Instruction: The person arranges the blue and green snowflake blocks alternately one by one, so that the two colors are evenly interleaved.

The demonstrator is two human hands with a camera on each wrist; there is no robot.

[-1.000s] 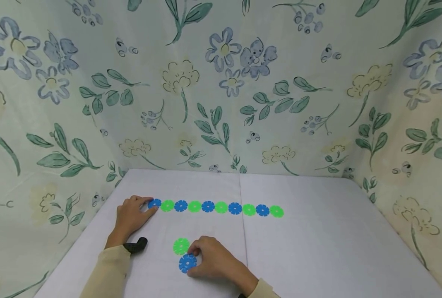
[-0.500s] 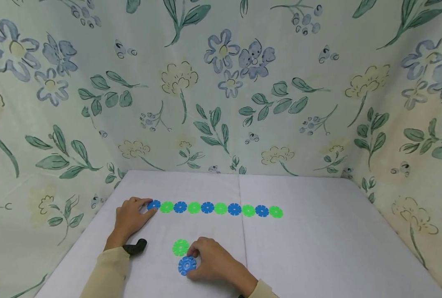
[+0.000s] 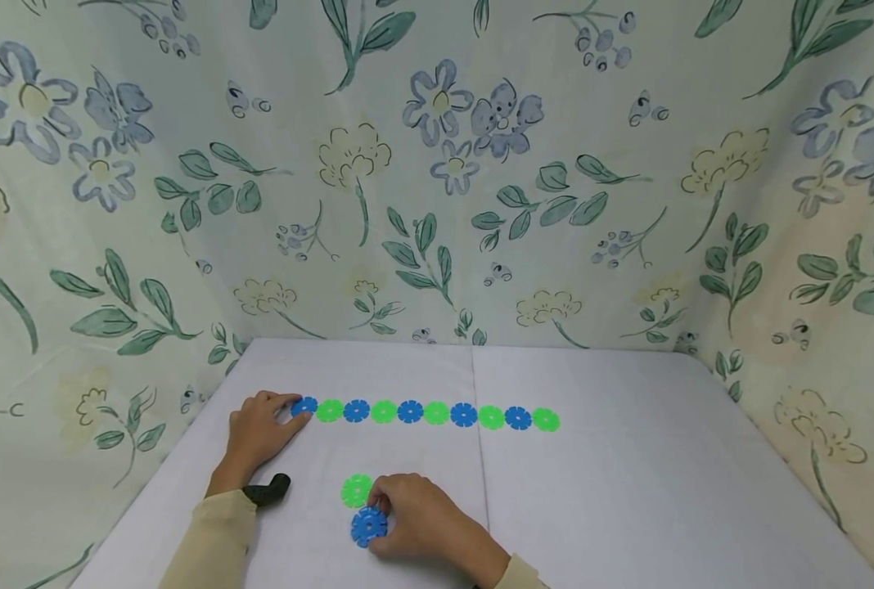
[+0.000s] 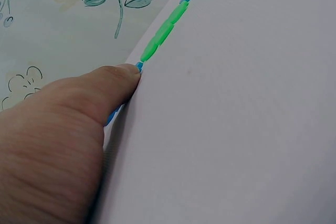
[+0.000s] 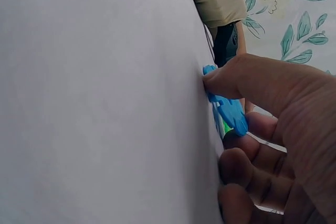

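In the head view, a row of alternating blue and green snowflake discs crosses the table. My left hand (image 3: 256,433) holds the blue snowflake disc at its left end (image 3: 304,406) between thumb and forefinger. In the left wrist view the left thumb (image 4: 113,85) lies against the row's edge. Nearer to me, my right hand (image 3: 422,519) pinches a blue snowflake disc (image 3: 368,528) just above the table. Tilted, this disc (image 5: 232,115) shows between thumb and fingers in the right wrist view; more blue lies beside it, perhaps a second disc. A loose green snowflake disc (image 3: 357,491) touches or nearly touches the right fingertips.
A white cloth with a crease (image 3: 481,474) covers the table (image 3: 665,483). Floral curtains (image 3: 437,245) surround it at the back and sides. A black strap device (image 3: 269,489) sits on the left wrist. The row ends in a green disc (image 3: 546,420) right of the crease.
The blue disc in my right hand has tilted and turned slightly between the fingers, its centre looking different midway. The left hand and the row keep their places; the view has shifted slightly.
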